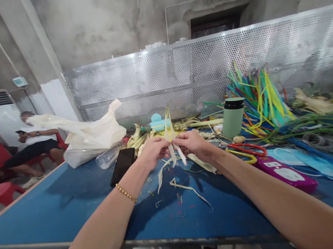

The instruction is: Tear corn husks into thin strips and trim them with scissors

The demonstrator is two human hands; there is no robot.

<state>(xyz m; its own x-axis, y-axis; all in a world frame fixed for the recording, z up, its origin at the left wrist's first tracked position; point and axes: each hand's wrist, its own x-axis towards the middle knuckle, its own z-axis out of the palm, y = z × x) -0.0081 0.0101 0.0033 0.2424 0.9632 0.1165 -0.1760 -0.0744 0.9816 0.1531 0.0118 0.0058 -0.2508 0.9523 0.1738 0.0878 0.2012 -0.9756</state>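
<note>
My left hand [153, 151] and my right hand [193, 142] are close together above the blue table, fingers pinched. Between them are pale strips of what looks like corn husk [167, 132], with thin tips pointing up and white ends hanging below the fingers. The strips cross or meet where my fingertips press; the exact join is too small to make out. Under my hands a narrow loose husk strip [191, 188] lies bent on the table. A wider husk piece [202, 163] lies below my right hand.
Left are a black phone [123, 165], a clear bottle [108, 157] and a white plastic bag [95, 133]. Right stand a green tumbler [233, 119], red-handled scissors [249, 149], a purple box [288, 174] and colourful strips [266, 100]. A person [40, 138] sits far left.
</note>
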